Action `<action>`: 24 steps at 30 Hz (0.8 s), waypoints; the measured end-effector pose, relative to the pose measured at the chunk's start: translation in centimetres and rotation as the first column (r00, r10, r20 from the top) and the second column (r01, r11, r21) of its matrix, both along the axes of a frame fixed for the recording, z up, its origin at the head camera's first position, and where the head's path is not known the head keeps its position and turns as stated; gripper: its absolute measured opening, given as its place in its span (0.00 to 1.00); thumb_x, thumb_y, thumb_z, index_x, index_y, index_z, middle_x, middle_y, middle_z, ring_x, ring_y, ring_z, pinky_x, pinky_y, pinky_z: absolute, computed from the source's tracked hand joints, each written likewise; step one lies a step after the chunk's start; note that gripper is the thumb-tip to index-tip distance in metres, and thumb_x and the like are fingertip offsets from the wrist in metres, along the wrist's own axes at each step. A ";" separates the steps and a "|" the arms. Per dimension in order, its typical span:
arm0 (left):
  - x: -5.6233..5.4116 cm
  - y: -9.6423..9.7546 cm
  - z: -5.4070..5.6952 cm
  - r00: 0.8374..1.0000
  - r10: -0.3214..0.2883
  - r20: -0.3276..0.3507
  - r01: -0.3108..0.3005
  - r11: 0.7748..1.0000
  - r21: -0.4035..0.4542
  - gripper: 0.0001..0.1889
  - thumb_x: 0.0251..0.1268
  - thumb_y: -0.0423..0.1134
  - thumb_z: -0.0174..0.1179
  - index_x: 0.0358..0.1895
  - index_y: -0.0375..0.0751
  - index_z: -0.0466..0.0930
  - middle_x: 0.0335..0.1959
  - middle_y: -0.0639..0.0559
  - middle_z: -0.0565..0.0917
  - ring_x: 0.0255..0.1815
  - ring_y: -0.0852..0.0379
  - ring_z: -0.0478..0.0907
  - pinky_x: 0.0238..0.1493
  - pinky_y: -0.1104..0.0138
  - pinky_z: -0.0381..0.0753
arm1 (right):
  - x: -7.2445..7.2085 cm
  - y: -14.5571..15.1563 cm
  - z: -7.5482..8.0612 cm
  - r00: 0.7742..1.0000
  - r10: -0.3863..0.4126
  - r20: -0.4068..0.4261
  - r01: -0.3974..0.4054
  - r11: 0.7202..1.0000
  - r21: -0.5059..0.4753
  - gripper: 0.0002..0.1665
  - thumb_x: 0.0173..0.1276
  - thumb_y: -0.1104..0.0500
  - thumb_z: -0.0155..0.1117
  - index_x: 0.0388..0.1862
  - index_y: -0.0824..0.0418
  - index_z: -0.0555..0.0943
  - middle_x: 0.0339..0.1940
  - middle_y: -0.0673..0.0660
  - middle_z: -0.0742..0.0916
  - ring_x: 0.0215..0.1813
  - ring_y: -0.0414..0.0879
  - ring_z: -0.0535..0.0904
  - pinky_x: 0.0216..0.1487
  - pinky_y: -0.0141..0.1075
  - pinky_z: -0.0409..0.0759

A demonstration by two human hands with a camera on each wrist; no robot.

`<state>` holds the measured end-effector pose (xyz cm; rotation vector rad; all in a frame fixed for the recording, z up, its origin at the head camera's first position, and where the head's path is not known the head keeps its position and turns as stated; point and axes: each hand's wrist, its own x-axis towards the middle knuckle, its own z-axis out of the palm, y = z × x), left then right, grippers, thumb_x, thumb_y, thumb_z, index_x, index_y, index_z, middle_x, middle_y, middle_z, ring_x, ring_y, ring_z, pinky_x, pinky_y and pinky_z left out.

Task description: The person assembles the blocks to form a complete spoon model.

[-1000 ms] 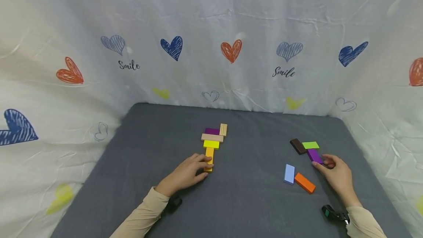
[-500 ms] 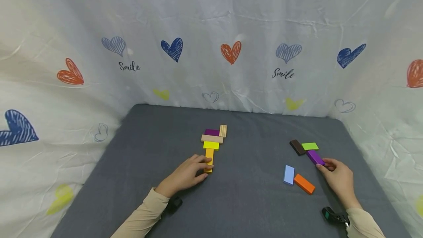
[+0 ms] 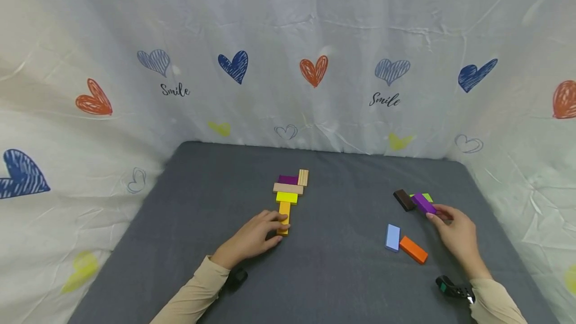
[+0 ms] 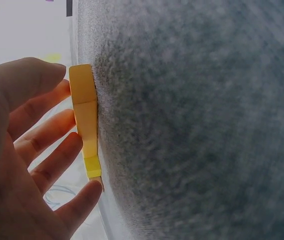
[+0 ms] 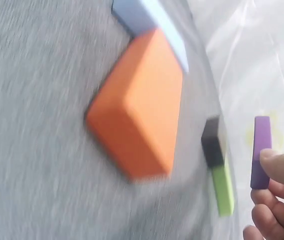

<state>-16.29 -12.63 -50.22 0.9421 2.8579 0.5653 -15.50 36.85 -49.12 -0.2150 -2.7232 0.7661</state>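
Note:
In the head view, my right hand [image 3: 458,234] pinches a purple block [image 3: 424,203] by its near end, between thumb and fingers. The right wrist view shows this purple block [image 5: 262,150] raised off the cloth. Behind it, a lime green block [image 3: 428,196] is partly covered, beside a dark brown block [image 3: 404,200]. My left hand [image 3: 255,235] rests with loosely extended fingers at an amber block [image 3: 284,210]. That amber block [image 4: 85,117] touches the fingertips in the left wrist view. Beyond it line up a yellow block [image 3: 286,197], a tan block [image 3: 288,189] and a dark purple block [image 3: 288,180].
A striped wooden block [image 3: 303,177] stands at the far end of the left row. Nearer my right hand lie a light blue block [image 3: 393,237] and an orange block [image 3: 413,250]. Grey cloth [image 3: 342,264] covers the table, and a white heart-printed curtain [image 3: 351,109] surrounds it.
My right hand has gripped the purple block and lifted it off the cloth, moving it slightly away and left, over the lime green block. The left hand stays in place.

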 end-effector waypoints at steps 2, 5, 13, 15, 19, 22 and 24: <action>0.0 0.0 0.1 1.000 -0.001 0.000 0.001 1.000 0.002 0.17 0.70 0.46 0.62 0.60 0.55 0.82 0.66 0.58 0.76 0.61 0.56 0.73 0.63 0.57 0.77 | -0.4 -0.7 0.3 0.999 0.044 0.006 -0.044 0.999 0.001 0.23 0.69 0.54 0.66 0.56 0.69 0.81 0.43 0.69 0.87 0.41 0.54 0.79 0.33 0.26 0.67; 0.1 0.0 0.2 1.000 0.000 0.000 0.000 1.000 0.005 0.17 0.70 0.45 0.62 0.60 0.55 0.82 0.66 0.57 0.76 0.60 0.56 0.73 0.63 0.57 0.77 | -1.0 -1.9 0.7 0.994 0.112 0.009 -0.112 0.994 -0.004 0.24 0.70 0.53 0.66 0.57 0.69 0.81 0.44 0.69 0.86 0.44 0.56 0.80 0.33 0.23 0.70; 0.1 0.0 0.3 1.000 0.001 0.006 -0.001 1.000 -0.005 0.18 0.69 0.44 0.63 0.60 0.56 0.82 0.66 0.58 0.76 0.60 0.56 0.73 0.64 0.58 0.77 | -3.1 -5.1 1.3 0.963 0.267 0.040 -0.266 0.964 -0.015 0.20 0.70 0.54 0.66 0.55 0.65 0.82 0.43 0.65 0.86 0.40 0.48 0.78 0.35 0.26 0.74; 0.1 0.0 0.2 1.000 0.002 0.008 -0.002 1.000 -0.006 0.18 0.69 0.45 0.62 0.60 0.56 0.82 0.66 0.58 0.76 0.61 0.56 0.72 0.64 0.58 0.77 | -3.6 -5.8 1.4 0.953 0.298 0.046 -0.298 0.954 -0.022 0.20 0.69 0.56 0.67 0.55 0.65 0.82 0.44 0.65 0.86 0.40 0.48 0.77 0.35 0.27 0.73; 0.1 0.1 0.2 1.000 0.006 0.012 -0.006 1.000 -0.005 0.18 0.69 0.45 0.62 0.61 0.56 0.82 0.66 0.58 0.76 0.61 0.56 0.72 0.64 0.57 0.77 | -4.9 -7.3 1.3 0.939 0.340 0.052 -0.339 0.941 -0.020 0.20 0.68 0.57 0.68 0.56 0.64 0.82 0.46 0.64 0.86 0.41 0.50 0.78 0.38 0.32 0.73; 0.0 0.1 0.2 1.000 0.010 0.014 -0.010 1.000 -0.005 0.17 0.69 0.46 0.62 0.60 0.56 0.82 0.66 0.58 0.76 0.60 0.56 0.72 0.63 0.57 0.77 | -5.8 -8.6 1.2 0.929 0.366 0.064 -0.365 0.931 -0.017 0.20 0.67 0.57 0.68 0.56 0.63 0.82 0.47 0.64 0.86 0.42 0.52 0.78 0.40 0.38 0.75; 0.0 0.1 0.2 1.000 0.014 0.015 -0.014 1.000 -0.006 0.17 0.69 0.46 0.62 0.60 0.56 0.82 0.66 0.58 0.76 0.60 0.56 0.72 0.63 0.57 0.77 | -6.5 -9.4 1.0 0.920 0.385 0.070 -0.385 0.923 -0.012 0.20 0.67 0.57 0.68 0.56 0.63 0.82 0.48 0.64 0.86 0.44 0.53 0.79 0.42 0.42 0.77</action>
